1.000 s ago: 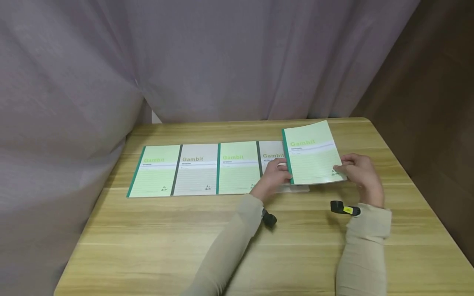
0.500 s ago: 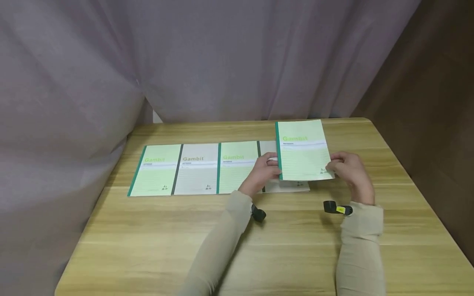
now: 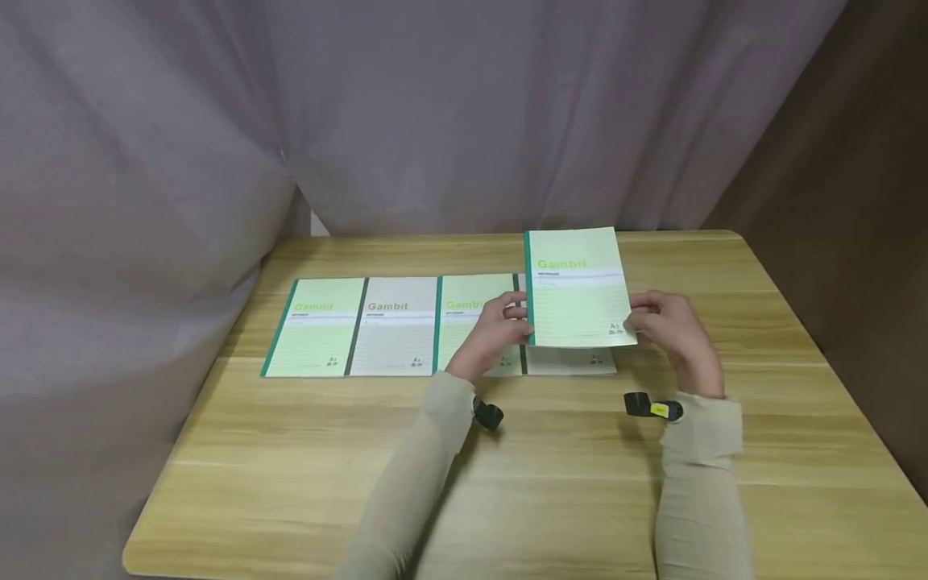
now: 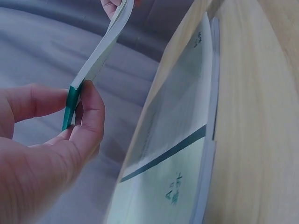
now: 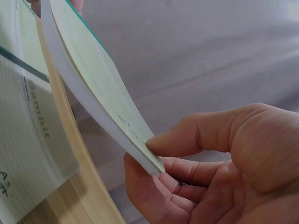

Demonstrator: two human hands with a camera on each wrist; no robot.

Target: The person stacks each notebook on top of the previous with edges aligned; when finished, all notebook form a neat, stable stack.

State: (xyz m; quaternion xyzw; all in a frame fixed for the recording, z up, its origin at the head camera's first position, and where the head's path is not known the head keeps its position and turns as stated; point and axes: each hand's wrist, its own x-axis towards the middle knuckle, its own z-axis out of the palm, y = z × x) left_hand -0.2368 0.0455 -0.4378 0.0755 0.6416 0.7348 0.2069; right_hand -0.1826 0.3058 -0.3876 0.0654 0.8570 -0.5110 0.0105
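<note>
A light green notebook point(image 3: 577, 302) with a green spine is held up above the row, its cover facing the head camera. My left hand point(image 3: 493, 334) pinches its spine edge near the bottom, thumb on one side and fingers on the other in the left wrist view. At the lower right corner my right hand point(image 3: 673, 334) grips it between thumb and fingers. Beneath the raised notebook lies a grey notebook point(image 3: 569, 362), mostly covered in the head view. To its left lies another green notebook point(image 3: 464, 290), partly hidden by my left hand.
Farther left in the same row lie a grey notebook point(image 3: 394, 338) and a green notebook point(image 3: 316, 338), side by side. All rest on a wooden table point(image 3: 565, 483). A grey curtain point(image 3: 449, 121) hangs behind the table's far edge. Both wrists wear small black devices.
Both hands have carried the raised green notebook leftward, and its tilt has straightened. It now covers more of the grey notebook's upper part. The view has shifted slightly.
</note>
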